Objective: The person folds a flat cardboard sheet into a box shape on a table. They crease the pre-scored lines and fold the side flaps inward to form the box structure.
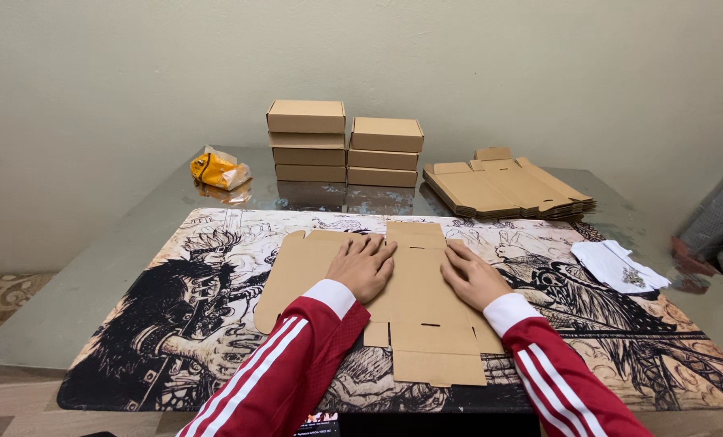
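Seen from above, two hands in red sleeves with white stripes press flat on an unfolded brown cardboard box blank lying on an illustrated black-and-white mat on the counter. The left hand and right hand lie open, palms down, gripping nothing. The blank seems to be at the flattening step; folding its side flaps up would likely come next. Behind it stand stacked finished brown boxes and a pile of flat blanks.
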